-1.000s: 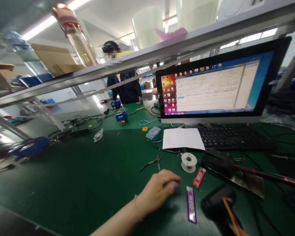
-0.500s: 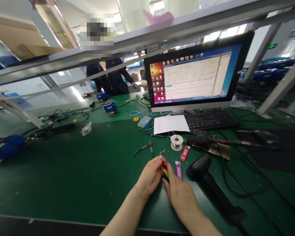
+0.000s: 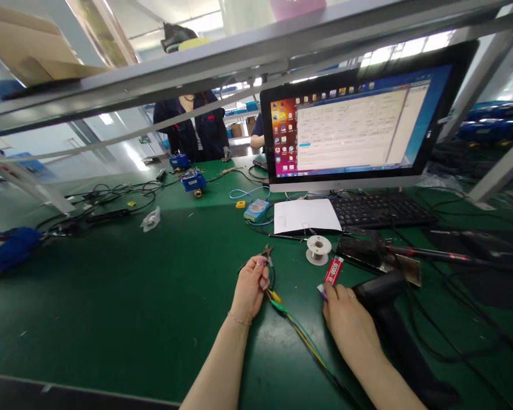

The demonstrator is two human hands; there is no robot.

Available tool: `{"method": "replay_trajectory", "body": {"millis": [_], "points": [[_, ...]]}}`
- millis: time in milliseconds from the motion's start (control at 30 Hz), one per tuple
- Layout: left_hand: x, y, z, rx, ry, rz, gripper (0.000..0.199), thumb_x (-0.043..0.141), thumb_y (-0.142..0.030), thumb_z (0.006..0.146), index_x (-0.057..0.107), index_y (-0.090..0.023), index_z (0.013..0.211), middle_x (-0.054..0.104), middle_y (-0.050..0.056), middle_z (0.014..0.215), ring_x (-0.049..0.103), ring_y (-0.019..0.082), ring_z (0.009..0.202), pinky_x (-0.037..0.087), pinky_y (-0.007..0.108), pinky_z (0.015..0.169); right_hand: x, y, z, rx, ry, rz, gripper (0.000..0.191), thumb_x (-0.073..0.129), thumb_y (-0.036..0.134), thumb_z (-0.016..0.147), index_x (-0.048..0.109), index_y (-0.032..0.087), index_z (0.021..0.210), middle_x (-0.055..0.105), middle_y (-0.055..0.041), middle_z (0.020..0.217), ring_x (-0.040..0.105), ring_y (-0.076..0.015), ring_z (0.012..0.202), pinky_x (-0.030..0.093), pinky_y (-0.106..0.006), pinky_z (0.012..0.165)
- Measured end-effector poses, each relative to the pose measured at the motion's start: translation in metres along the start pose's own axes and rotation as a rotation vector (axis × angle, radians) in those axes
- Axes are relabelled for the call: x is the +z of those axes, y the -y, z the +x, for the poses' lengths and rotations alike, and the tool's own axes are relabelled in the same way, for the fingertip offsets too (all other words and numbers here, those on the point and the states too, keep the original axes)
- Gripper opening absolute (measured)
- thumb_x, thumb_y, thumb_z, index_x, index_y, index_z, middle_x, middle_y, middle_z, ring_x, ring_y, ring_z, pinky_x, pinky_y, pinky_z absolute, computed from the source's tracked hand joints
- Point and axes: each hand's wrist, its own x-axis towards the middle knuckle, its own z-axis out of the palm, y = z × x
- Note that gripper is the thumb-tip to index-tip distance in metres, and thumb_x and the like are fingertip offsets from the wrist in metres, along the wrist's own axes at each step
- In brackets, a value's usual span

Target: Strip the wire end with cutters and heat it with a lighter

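My left hand (image 3: 251,287) is closed in a pinch over the middle of the bench, on thin wires mostly hidden by the fingers. Just below the fingers are a yellow alligator clip (image 3: 276,296) and a green alligator clip (image 3: 279,306), their leads running toward the front edge. Cutting pliers (image 3: 267,250) lie just beyond this hand, partly covered. My right hand (image 3: 346,319) is down on the bench with its fingers around a purple lighter (image 3: 322,290), only one end of which shows. A red lighter (image 3: 334,270) lies just beyond the right fingertips.
A solder spool (image 3: 318,250) stands beyond the lighters. Right of my hand are a black barcode scanner (image 3: 397,319) and a soldering iron (image 3: 431,253). A monitor (image 3: 359,125), keyboard (image 3: 380,209) and paper (image 3: 306,216) are behind. A person (image 3: 196,128) stands across the bench.
My hands were together at the wires and clips. The right hand has moved right onto the purple lighter, while the left keeps the wires and has shifted slightly left.
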Motion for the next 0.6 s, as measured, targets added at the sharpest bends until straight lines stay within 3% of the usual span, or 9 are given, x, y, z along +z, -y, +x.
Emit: {"method": "replay_trajectory", "body": {"millis": [133, 233, 467, 600], "points": [[0.002, 0.0, -0.001, 0.124, -0.051, 0.115, 0.036, 0.069, -0.036, 0.07, 0.047, -0.017, 0.089, 0.059, -0.003, 0.06, 0.05, 0.005, 0.048, 0.035, 0.013, 0.046, -0.013, 0.003, 0.016, -0.013, 0.083, 0.043, 0.032, 0.048, 0.01, 0.083, 0.057, 0.006, 0.113, 0.055, -0.0147, 0.095, 0.051, -0.0278, 0.091, 0.043, -0.038, 0.078], [0.002, 0.001, -0.003, 0.195, -0.086, 0.216, 0.034, 0.067, -0.033, 0.073, 0.045, -0.016, 0.094, 0.066, 0.001, 0.068, 0.058, 0.008, 0.055, 0.039, 0.015, 0.049, -0.015, 0.024, 0.032, -0.107, 0.095, 0.113, 0.028, 0.047, 0.017, 0.086, 0.057, 0.012, 0.111, 0.056, -0.0113, 0.097, 0.052, -0.0251, 0.093, 0.043, -0.036, 0.082], [-0.002, 0.0, -0.002, 0.229, -0.173, 0.326, 0.023, 0.063, -0.029, 0.073, 0.05, -0.015, 0.084, 0.068, 0.003, 0.07, 0.06, 0.01, 0.055, 0.046, 0.02, 0.055, 0.0, 0.078, 0.075, -0.162, 0.094, 0.219, 0.024, 0.049, 0.035, 0.087, 0.055, 0.016, 0.101, 0.057, -0.0068, 0.095, 0.056, -0.0202, 0.09, 0.044, -0.027, 0.071], [-0.005, 0.0, 0.001, 0.218, -0.242, 0.361, 0.018, 0.064, -0.026, 0.07, 0.054, -0.014, 0.078, 0.067, 0.002, 0.066, 0.058, 0.007, 0.053, 0.043, 0.017, 0.052, 0.001, 0.071, 0.088, -0.137, 0.112, 0.192, 0.015, 0.05, 0.018, 0.083, 0.057, 0.015, 0.095, 0.057, -0.008, 0.09, 0.057, -0.0219, 0.084, 0.042, -0.028, 0.066]]}}
